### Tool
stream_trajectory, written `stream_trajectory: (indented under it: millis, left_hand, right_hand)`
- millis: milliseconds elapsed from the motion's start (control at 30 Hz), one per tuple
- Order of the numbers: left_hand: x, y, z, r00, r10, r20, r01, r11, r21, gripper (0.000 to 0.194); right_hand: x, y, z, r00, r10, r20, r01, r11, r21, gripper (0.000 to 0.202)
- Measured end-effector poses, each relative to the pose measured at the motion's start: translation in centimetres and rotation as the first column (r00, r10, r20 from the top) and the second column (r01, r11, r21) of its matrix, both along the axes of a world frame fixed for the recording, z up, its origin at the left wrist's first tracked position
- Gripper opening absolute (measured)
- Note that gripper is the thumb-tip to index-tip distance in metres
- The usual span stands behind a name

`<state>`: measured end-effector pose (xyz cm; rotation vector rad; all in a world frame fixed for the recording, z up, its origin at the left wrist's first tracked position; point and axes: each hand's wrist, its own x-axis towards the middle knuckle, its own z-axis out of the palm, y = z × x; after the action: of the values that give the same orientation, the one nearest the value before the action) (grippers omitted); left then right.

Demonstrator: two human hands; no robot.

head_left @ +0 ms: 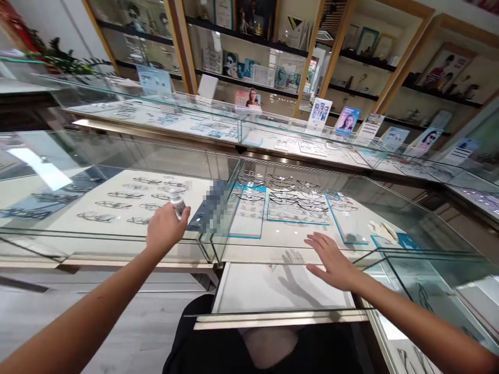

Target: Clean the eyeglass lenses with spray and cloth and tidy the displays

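Note:
My left hand [166, 228] is closed around a small white spray bottle [176, 200], held upright above the glass top of the left display case. Beneath it, rows of eyeglasses [125, 195] lie on a pale surface inside the case. My right hand [330, 259] hovers with fingers spread and nothing in it, over the near part of the right glass case [226, 254]. Its shadow falls on the white drawer bottom [249, 291] below. Several more glasses frames [298, 202] sit on blue-edged trays under the glass just beyond.
The pulled-out drawer's front edge [280, 318] is close to my body. A pale cloth or glove [384, 232] lies at the right inside the case. Farther back run another glass counter [296, 148] with standing cards [346, 120] and shelves [249, 39] along the wall.

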<state>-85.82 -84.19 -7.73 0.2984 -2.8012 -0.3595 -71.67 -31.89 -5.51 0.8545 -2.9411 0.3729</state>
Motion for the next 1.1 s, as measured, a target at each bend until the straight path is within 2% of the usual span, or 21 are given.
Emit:
stream_trajectory:
  millis: [100,167,233,333,400,500,600,767,933,1100]
  left_hand:
    - [0.1,0.2,0.3,0.999,0.009,0.050,-0.007,1.000,-0.030,0.061]
    - [0.0,0.4,0.5,0.997,0.034,0.075,-0.031,0.999,-0.043,0.062]
    - [-0.1,0.6,0.7,0.994,0.050,0.092,-0.045,0.998,-0.054,0.063]
    - [-0.1,1.0,1.0,0.991,0.067,0.114,-0.060,0.996,-0.064,0.064]
    - [-0.1,1.1,1.3,0.990,0.074,0.121,-0.066,0.995,-0.072,0.065]
    - [-0.1,1.2,1.4,0.989,0.082,0.119,-0.069,0.991,-0.111,0.065]
    - [-0.1,1.1,1.5,0.992,0.073,0.106,-0.056,0.986,-0.155,0.061]
    - [0.0,1.2,1.7,0.993,0.072,0.097,-0.058,0.987,-0.147,0.058]
    - [0.2,1.6,2.1,0.991,0.087,0.102,-0.075,0.991,-0.111,0.056]
    - [0.2,1.8,2.3,0.988,0.097,0.119,-0.084,0.991,-0.105,0.055]
  right_hand:
    - [4.7,3.3,-2.1,0.999,-0.043,-0.001,0.043,0.999,0.014,0.071]
    - [6.5,4.9,-3.1,0.999,-0.049,-0.022,0.050,0.998,0.025,0.074]
    - [7.3,6.1,-3.7,0.999,-0.008,-0.044,0.010,0.999,0.046,0.084]
    - [7.3,6.9,-4.0,0.990,0.129,-0.056,-0.123,0.988,0.091,0.098]
    - [6.8,7.0,-4.1,0.983,0.168,-0.068,-0.161,0.981,0.107,0.098]
    - [5.7,6.8,-4.4,0.989,0.112,-0.098,-0.104,0.991,0.088,0.098]
    - [4.1,6.7,-4.6,0.992,0.046,-0.117,-0.040,0.998,0.055,0.107]
    - [0.5,6.7,-4.5,0.992,0.034,-0.122,-0.029,0.999,0.042,0.115]
    - [-2.9,6.7,-4.2,0.990,0.045,-0.137,-0.039,0.998,0.047,0.107]
    - [-5.3,6.7,-3.8,0.985,0.064,-0.162,-0.045,0.992,0.117,0.091]
